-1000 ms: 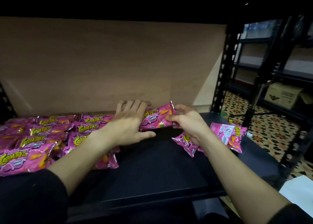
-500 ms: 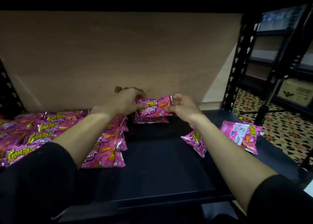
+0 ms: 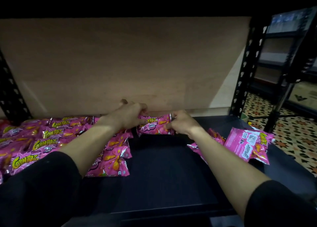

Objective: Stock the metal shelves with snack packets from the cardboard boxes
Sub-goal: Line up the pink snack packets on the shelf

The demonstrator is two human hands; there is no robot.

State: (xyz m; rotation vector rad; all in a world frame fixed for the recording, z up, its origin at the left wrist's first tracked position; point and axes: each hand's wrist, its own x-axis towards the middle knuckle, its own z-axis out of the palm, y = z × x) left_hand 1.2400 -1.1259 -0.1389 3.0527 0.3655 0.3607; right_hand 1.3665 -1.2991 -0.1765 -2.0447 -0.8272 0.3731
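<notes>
Behind black shelf (image 3: 163, 175), brown backboard (image 3: 120, 64); rightward, patterned tiles (image 3: 295, 137)

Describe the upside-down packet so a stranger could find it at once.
Look along the black metal shelf to its right edge. The packet there is the only one showing white printed panels on its back; the other packets lie front up.

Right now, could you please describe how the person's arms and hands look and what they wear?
The left hand and right hand are bare: no gloves, rings or watch visible. The black left sleeve and right sleeve end near the elbows, forearms uncovered.
</notes>
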